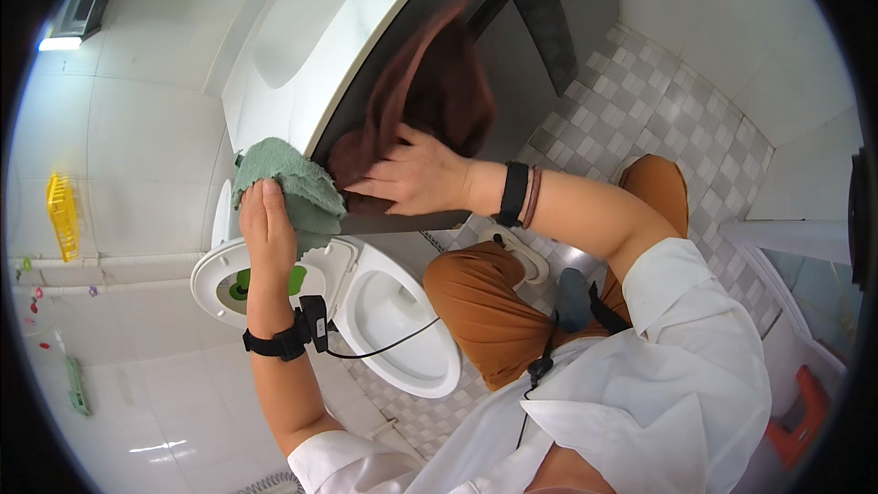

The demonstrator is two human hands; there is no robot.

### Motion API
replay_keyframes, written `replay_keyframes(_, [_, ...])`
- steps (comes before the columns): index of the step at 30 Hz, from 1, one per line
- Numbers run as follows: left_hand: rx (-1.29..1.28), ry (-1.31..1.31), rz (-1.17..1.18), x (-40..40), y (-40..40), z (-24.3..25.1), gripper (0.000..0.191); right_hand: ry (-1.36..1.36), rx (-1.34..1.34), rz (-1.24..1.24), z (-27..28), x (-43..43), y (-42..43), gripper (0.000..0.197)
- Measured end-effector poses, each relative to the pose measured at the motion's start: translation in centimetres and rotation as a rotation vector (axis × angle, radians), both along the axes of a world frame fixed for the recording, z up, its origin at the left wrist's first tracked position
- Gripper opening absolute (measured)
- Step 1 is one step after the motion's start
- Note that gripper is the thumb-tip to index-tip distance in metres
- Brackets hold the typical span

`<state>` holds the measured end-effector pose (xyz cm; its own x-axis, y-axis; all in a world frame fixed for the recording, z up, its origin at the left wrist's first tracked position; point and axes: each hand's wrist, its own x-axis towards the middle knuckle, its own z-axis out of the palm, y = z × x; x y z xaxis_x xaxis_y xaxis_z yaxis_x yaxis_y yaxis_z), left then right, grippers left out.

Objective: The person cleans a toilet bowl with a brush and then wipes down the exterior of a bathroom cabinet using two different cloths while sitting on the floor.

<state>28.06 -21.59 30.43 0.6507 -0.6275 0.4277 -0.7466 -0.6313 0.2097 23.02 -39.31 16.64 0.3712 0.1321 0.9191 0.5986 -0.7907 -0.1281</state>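
My left hand (267,223) grips a folded green cloth (291,178) at the corner of the white countertop (302,89). Beside it, my right hand (422,175) has its fingers spread over a dark brown cloth (446,82), holding it against the dark grey cabinet front (514,55). The brown cloth fans upward and is blurred; the fingertips are partly hidden in its folds. A black strap with a small device (312,326) and a cable sits on my left wrist.
A white toilet (439,374) with its lid raised stands below my hands, close to my knee. A yellow plastic basket (62,216) and pipes (137,261) run along the tiled wall. A red object (799,418) lies at the lower right.
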Motion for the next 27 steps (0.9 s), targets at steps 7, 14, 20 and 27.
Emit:
replay_keyframes(7, [-0.028,0.089,0.002,0.0,0.0,0.4,0.031,0.001,0.414,-0.461,1.0,0.7,-5.8,0.071])
replay_keyframes(14, [-0.062,0.138,0.023,0.0,-0.1,0.2,0.033,0.135,0.117,0.263,1.2,-0.1,1.6,0.026])
replay_keyframes(20, [-0.053,0.049,0.006,0.0,-0.7,-0.4,0.033,-0.031,0.577,-0.002,-3.3,1.2,-2.4,0.06])
replay_keyframes(27, [-0.009,0.07,0.026,-0.1,-0.2,0.1,0.032,-0.206,1.282,-0.115,-2.1,2.7,-5.6,0.049])
